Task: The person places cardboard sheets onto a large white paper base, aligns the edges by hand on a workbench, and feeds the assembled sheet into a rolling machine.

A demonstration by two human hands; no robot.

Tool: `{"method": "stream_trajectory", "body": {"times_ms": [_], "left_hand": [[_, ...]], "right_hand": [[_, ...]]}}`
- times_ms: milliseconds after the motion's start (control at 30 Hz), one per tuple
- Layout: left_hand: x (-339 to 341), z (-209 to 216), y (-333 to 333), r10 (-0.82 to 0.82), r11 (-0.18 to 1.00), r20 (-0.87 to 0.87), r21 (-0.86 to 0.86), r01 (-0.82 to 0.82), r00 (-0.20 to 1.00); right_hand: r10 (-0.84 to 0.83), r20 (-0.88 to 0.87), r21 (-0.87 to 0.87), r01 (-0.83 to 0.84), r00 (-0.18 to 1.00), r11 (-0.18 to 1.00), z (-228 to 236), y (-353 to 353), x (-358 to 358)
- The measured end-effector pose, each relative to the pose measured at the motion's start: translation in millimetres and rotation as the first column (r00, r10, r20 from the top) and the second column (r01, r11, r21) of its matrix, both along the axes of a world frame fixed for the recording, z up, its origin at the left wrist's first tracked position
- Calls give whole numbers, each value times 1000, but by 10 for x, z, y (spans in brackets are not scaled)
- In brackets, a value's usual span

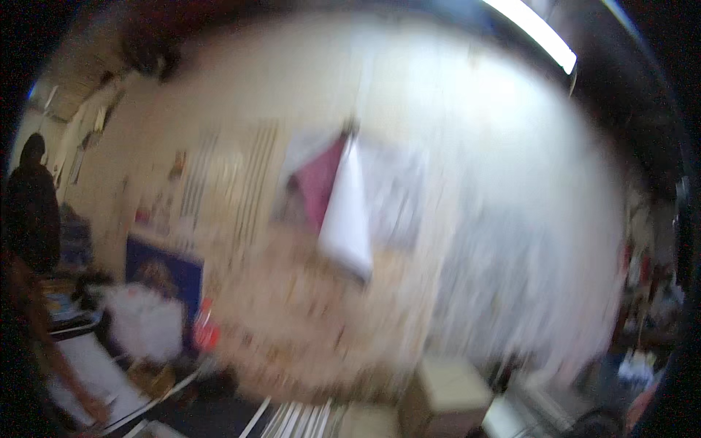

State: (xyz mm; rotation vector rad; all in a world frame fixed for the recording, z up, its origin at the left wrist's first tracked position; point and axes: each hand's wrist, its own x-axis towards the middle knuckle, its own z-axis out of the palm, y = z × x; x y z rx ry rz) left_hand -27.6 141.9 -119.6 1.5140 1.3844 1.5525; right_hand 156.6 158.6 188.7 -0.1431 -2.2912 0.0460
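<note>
Neither my left hand nor my right hand shows in the head view. At the lower left, another person's bare forearm and hand (91, 409) reach down over a white sheet (102, 376) on a table. This arm comes in from the left rim, and its fingers are too blurred to read. Close to that sheet stand a white bulky bag or bundle (146, 321) and a clear bottle with a red lower part (206, 332).
Ahead is a stained wall (307, 306) with a hanging white and maroon sheet (347, 212). A blue panel (164, 270) leans there. Below are stacked white strips (299, 422) and a beige box (449, 387). A dark-clothed person (35, 208) stands far left.
</note>
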Motion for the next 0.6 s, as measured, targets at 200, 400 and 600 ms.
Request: {"method": "stream_trajectory", "body": {"times_ms": [200, 400, 600], "left_hand": [[-192, 24, -101, 210, 976, 40, -71, -207, 977], [341, 53, 203, 6, 1000, 277, 19, -11, 961], [385, 71, 90, 68, 998, 179, 4, -70, 982]], "right_hand": [[3, 74, 85, -9, 997, 996, 331, 222, -269], [-122, 99, 61, 116, 988, 991, 334, 101, 193], [-100, 78, 89, 93, 992, 992, 118, -450, 765]]}}
